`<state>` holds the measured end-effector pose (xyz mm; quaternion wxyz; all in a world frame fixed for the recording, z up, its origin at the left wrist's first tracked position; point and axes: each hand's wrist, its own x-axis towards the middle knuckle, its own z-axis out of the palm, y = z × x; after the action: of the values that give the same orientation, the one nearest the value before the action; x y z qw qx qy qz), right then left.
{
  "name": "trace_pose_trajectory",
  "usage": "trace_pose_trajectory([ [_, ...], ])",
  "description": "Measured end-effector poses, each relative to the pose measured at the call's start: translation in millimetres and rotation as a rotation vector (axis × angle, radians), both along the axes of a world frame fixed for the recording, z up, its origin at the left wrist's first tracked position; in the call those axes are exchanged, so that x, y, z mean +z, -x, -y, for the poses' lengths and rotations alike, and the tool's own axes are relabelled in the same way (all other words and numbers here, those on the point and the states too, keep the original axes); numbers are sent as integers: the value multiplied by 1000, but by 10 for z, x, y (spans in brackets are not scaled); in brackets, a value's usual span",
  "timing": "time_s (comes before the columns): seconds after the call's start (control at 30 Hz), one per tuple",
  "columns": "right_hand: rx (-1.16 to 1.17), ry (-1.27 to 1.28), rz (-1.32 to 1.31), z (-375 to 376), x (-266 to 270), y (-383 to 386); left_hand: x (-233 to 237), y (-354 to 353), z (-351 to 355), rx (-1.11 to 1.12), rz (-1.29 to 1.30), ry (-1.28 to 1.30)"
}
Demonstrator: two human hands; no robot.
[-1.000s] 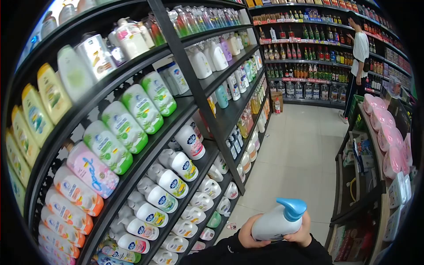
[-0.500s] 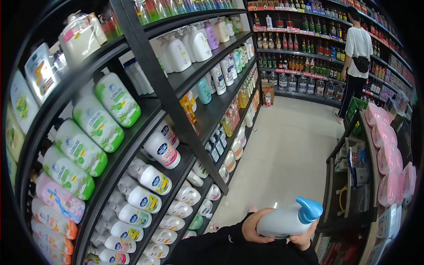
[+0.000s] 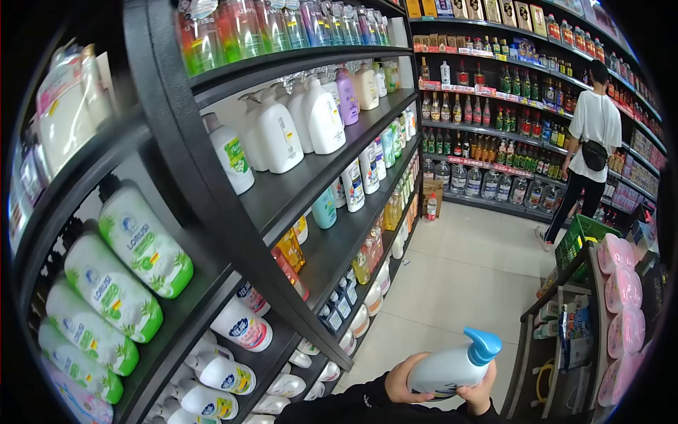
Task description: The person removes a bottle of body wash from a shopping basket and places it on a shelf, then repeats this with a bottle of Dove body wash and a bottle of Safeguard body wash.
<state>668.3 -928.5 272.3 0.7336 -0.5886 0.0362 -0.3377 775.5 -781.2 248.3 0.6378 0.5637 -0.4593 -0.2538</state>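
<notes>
A pale blue-grey pump bottle with a bright blue pump head lies tilted between my two hands at the bottom of the view. Its pump points up and to the right. Around the base end, my left hand is closed on the bottle. My right hand grips it near the neck, with the fingers at its lower side. Part of a dark label shows on the bottle's lower edge. Black sleeves cover both forearms.
Tall black shelves on the left hold white pump bottles and green-white bottles. A person in a white top stands near bottle shelves at the back. At right are a green basket and pink packages on a low shelf.
The view has shifted left and up, bringing the upper shelves closer. Both hands still hold the bottle, now slightly lower in view. The person at the back appears lower and farther right.
</notes>
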Motion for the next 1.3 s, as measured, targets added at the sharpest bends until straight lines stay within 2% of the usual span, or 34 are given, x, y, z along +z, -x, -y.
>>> trace_pose_trajectory([
  [0.13, 48, 3, 25, 137, -74, -344, 42, -293, 70, 29, -9, -43],
  [0.27, 135, -21, 22, 288, -123, -660, -117, -582, 165, 25, -51, -65],
  [0.33, 172, -32, 12, 395, -118, -815, -152, -694, 239, 40, -44, 15],
  [0.47, 265, -39, 41, 679, -177, -1165, -202, -947, 445, 81, -84, -45],
  [0.67, 335, 0, 35, 1346, -227, -1814, -95, -1404, 1062, 243, 55, 23],
  [0.77, 349, -1, 3, 1744, -149, -2077, -33, -1609, 1433, 271, -3, -3],
  [0.97, 354, -26, 33, 2491, -67, -2463, -126, -2089, 2200, 195, -5, 8],
  [1.17, 327, -41, 2, 2924, -59, -2770, -127, -2429, 2662, 161, -14, 27],
  [1.23, 315, -42, 15, 3036, -101, -2880, -170, -2568, 2775, 68, -118, 26],
  [1.3, 254, -18, -27, 3144, -107, -2985, -200, -2697, 2897, 70, -132, 34],
])
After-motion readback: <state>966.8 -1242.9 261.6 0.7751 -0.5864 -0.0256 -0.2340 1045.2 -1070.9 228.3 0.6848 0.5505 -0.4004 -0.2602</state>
